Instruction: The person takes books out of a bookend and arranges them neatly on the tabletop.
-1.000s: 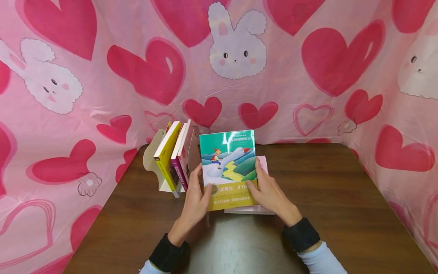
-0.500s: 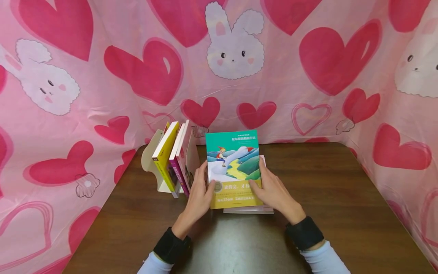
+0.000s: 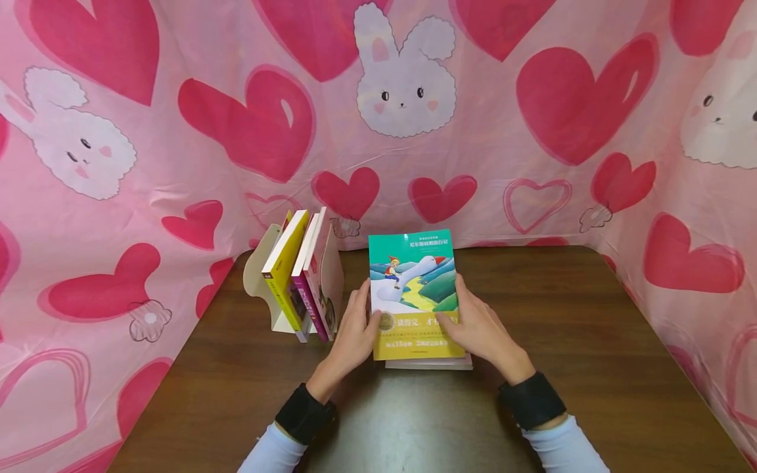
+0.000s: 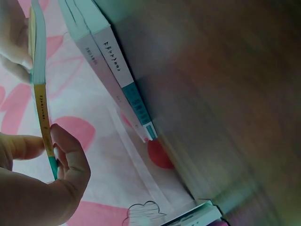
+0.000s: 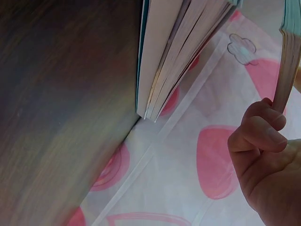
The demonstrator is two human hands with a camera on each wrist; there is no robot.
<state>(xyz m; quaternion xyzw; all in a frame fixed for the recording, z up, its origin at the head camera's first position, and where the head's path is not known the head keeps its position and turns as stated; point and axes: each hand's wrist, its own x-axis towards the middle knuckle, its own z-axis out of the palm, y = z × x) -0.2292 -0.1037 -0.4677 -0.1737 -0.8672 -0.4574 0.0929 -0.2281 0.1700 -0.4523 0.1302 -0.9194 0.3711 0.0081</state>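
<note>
Both hands hold a picture book [image 3: 414, 276] with a green, blue and yellow cover, raised above the table with its front facing up. My left hand [image 3: 353, 332] pinches its left edge, thumb on the cover and fingers beneath, as the left wrist view shows along the spine [image 4: 43, 106]. On the opposite edge, my right hand [image 3: 486, 328] grips with the thumb on the cover and curled fingers [image 5: 263, 134] underneath. Below the held book lies a small stack of books [image 3: 428, 363], mostly hidden in the head view; two spines [image 4: 113, 61] show in the left wrist view.
Left of the hands, a cream book stand [image 3: 260, 272] holds several upright, leaning books, among them a yellow one [image 3: 286, 263] and a purple-spined one [image 3: 307, 295]. A pink heart-patterned cloth [image 3: 485, 131] surrounds the brown wooden table [image 3: 591, 368].
Both hands have carried the picture book rightward, away from the book stand and over the stack. Its tilt has altered slightly. The stand and its books stay in place.
</note>
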